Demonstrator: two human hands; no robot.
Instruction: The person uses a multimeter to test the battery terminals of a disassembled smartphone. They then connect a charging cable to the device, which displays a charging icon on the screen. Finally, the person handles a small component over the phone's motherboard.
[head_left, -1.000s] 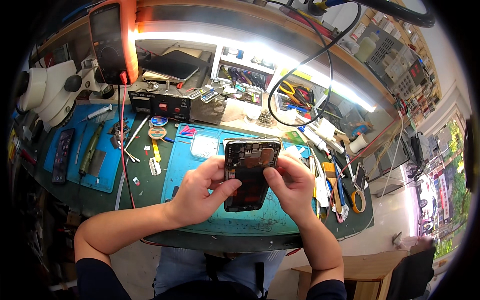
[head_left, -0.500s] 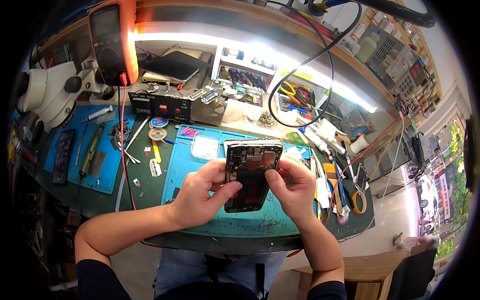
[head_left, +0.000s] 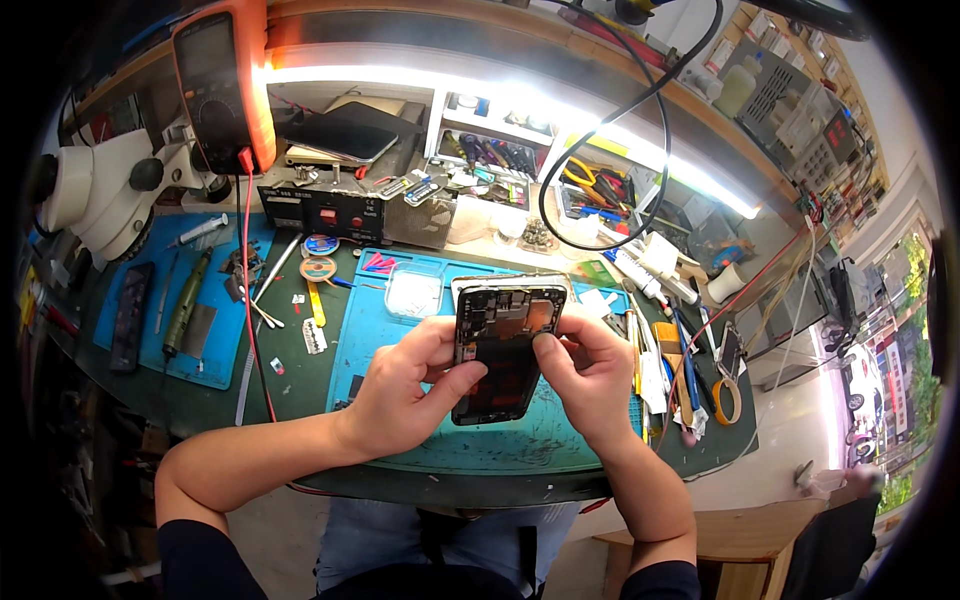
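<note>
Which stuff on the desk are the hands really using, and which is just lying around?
In use:
opened phone
left hand
right hand
blue mat

Lying about:
orange meter
white microscope
dark phone
tape roll
yellow-handled pliers

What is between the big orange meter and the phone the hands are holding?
In the head view, between the orange meter and the opened phone sit a black box with a red switch, tape rolls and a small clear tray.
</note>
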